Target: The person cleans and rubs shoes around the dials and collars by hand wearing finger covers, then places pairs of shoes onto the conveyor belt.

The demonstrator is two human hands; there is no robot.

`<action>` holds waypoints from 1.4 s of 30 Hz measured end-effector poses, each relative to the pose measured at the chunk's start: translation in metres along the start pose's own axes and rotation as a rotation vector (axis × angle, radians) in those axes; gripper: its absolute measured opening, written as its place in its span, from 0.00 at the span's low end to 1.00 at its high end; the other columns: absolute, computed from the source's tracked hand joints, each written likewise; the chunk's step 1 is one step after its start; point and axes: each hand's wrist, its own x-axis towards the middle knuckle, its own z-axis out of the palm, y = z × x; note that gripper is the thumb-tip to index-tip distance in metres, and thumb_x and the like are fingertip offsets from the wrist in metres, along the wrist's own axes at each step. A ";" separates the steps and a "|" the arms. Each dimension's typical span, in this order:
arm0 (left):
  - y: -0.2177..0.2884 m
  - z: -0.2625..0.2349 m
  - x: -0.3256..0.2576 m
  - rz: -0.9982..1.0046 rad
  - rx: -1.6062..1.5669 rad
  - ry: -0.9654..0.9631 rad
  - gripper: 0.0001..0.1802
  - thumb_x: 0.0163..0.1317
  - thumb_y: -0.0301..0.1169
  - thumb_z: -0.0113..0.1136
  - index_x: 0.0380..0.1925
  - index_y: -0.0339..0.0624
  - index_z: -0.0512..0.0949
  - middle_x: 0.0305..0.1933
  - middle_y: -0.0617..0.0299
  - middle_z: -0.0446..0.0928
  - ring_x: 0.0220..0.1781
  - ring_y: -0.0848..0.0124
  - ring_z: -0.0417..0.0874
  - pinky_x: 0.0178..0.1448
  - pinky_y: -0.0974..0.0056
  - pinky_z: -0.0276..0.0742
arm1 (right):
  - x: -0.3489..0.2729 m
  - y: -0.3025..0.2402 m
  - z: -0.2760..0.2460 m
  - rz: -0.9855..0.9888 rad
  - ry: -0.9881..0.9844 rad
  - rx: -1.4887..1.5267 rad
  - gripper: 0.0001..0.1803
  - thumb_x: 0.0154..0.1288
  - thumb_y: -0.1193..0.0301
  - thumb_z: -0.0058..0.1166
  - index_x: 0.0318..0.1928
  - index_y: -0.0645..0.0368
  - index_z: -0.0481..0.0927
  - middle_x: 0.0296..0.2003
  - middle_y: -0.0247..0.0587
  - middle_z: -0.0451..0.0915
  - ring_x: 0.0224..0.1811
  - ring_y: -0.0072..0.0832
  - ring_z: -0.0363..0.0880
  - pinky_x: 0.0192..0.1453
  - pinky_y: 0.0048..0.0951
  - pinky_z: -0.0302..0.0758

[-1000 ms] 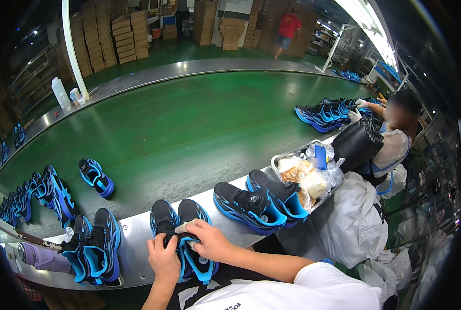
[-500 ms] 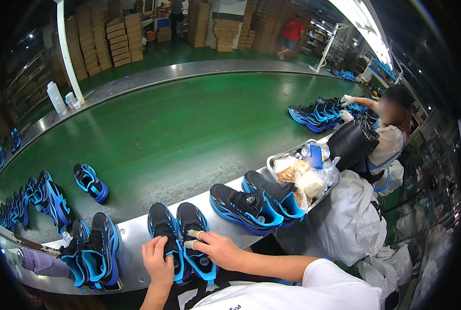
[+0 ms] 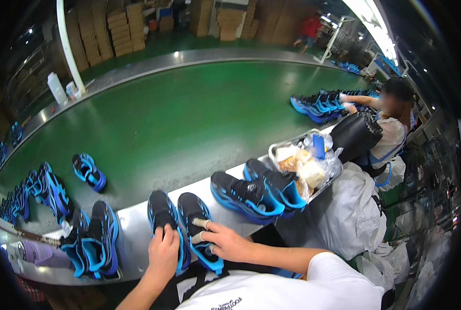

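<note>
At far left, a row of sneakers [image 3: 14, 205] overlaps so closely that single shoes are hard to separate; a purple bottle [image 3: 44, 254] is partly hidden by a pair of sneakers [image 3: 104, 235] on the metal bench [image 3: 133, 258]. At centre, two sneakers stand side by side on the bench, toes pointing away from the wearer. The left hand [image 3: 163, 253] covers the middle of the left sneaker [image 3: 161, 203]; its fingers lie together, its thumb is concealed, and whether it grips cannot be told. The left sneaker shows a black upper and bright blue sole edge. The right sneaker [image 3: 189, 202] matches it, with a bright blue heel. Over its instep the right hand [image 3: 229, 243] has its fingers parted, two in pale covers; any pinch on the upper cannot be discerned. Farther right, a tray [image 3: 272, 151] is largely obscured by plastic bags [image 3: 310, 173].
</note>
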 end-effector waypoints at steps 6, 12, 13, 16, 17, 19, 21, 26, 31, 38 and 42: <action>0.002 0.002 0.024 -0.085 -0.173 0.150 0.27 0.51 0.19 0.54 0.55 0.39 0.77 0.53 0.48 0.74 0.51 0.51 0.75 0.50 0.56 0.79 | 0.000 0.008 0.015 -0.083 0.054 -0.328 0.21 0.55 0.82 0.55 0.51 0.55 0.80 0.64 0.59 0.68 0.62 0.54 0.71 0.65 0.43 0.70; -0.003 0.005 0.004 -0.126 -0.382 0.142 0.30 0.39 0.14 0.61 0.49 0.40 0.80 0.55 0.56 0.76 0.52 0.51 0.73 0.57 0.53 0.75 | 0.008 -0.009 -0.007 -0.031 -0.100 -0.273 0.23 0.53 0.80 0.62 0.53 0.56 0.79 0.68 0.58 0.63 0.63 0.53 0.68 0.66 0.43 0.68; -0.005 0.003 0.008 -0.153 -0.414 0.093 0.31 0.39 0.16 0.57 0.51 0.42 0.79 0.56 0.55 0.76 0.55 0.50 0.72 0.58 0.54 0.73 | 0.007 -0.002 0.004 -0.083 -0.089 -0.407 0.23 0.53 0.79 0.63 0.53 0.57 0.78 0.68 0.58 0.63 0.64 0.53 0.67 0.66 0.43 0.68; 0.003 -0.013 0.010 -0.147 -0.398 0.038 0.27 0.48 0.20 0.59 0.53 0.42 0.78 0.55 0.55 0.77 0.55 0.52 0.73 0.58 0.56 0.73 | -0.002 -0.004 0.005 -0.063 -0.080 -0.341 0.23 0.54 0.74 0.66 0.52 0.59 0.78 0.68 0.60 0.62 0.64 0.56 0.67 0.66 0.45 0.69; 0.002 -0.021 0.009 -0.245 -0.523 -0.012 0.25 0.52 0.23 0.60 0.55 0.42 0.77 0.54 0.55 0.77 0.55 0.54 0.74 0.58 0.57 0.73 | -0.001 -0.010 0.000 -0.057 -0.094 -0.256 0.23 0.54 0.73 0.66 0.52 0.59 0.78 0.68 0.62 0.61 0.64 0.57 0.67 0.65 0.45 0.70; -0.010 -0.014 0.004 -0.325 -0.571 0.085 0.18 0.62 0.30 0.62 0.53 0.41 0.78 0.50 0.56 0.77 0.50 0.60 0.77 0.53 0.62 0.74 | 0.008 -0.024 -0.021 -0.001 -0.130 -0.218 0.18 0.57 0.72 0.65 0.49 0.59 0.82 0.62 0.57 0.72 0.59 0.50 0.75 0.61 0.40 0.74; -0.014 -0.011 0.007 -0.483 -0.663 0.049 0.15 0.58 0.23 0.61 0.47 0.41 0.81 0.47 0.57 0.77 0.48 0.61 0.78 0.50 0.63 0.75 | 0.021 -0.028 -0.034 0.039 0.036 -0.180 0.16 0.58 0.73 0.64 0.48 0.59 0.83 0.53 0.49 0.80 0.54 0.43 0.79 0.58 0.36 0.76; -0.010 -0.005 0.014 -0.391 -0.567 0.000 0.17 0.52 0.16 0.59 0.43 0.40 0.82 0.45 0.57 0.76 0.46 0.61 0.79 0.47 0.64 0.75 | 0.036 -0.005 -0.042 0.101 -0.148 0.025 0.15 0.58 0.75 0.63 0.47 0.58 0.83 0.46 0.43 0.83 0.50 0.39 0.80 0.54 0.32 0.77; -0.018 -0.008 0.014 -0.286 -0.652 -0.064 0.16 0.50 0.15 0.58 0.41 0.40 0.82 0.43 0.57 0.75 0.44 0.64 0.79 0.46 0.65 0.75 | 0.026 -0.005 -0.028 0.043 -0.177 -0.266 0.16 0.57 0.76 0.63 0.47 0.57 0.83 0.43 0.41 0.82 0.47 0.41 0.79 0.52 0.32 0.77; -0.011 -0.002 0.011 -0.461 -0.613 -0.019 0.17 0.52 0.15 0.57 0.41 0.42 0.83 0.47 0.55 0.78 0.42 0.63 0.80 0.46 0.65 0.77 | 0.029 -0.002 -0.032 -0.068 -0.152 -0.140 0.13 0.55 0.75 0.63 0.43 0.56 0.82 0.34 0.41 0.78 0.40 0.42 0.78 0.44 0.39 0.76; -0.016 0.005 -0.002 -0.182 -0.464 0.070 0.22 0.52 0.15 0.59 0.48 0.44 0.82 0.53 0.54 0.78 0.46 0.57 0.78 0.52 0.61 0.76 | 0.029 -0.007 -0.037 -0.002 -0.180 -0.245 0.15 0.57 0.76 0.62 0.47 0.55 0.83 0.38 0.41 0.80 0.43 0.41 0.79 0.48 0.36 0.76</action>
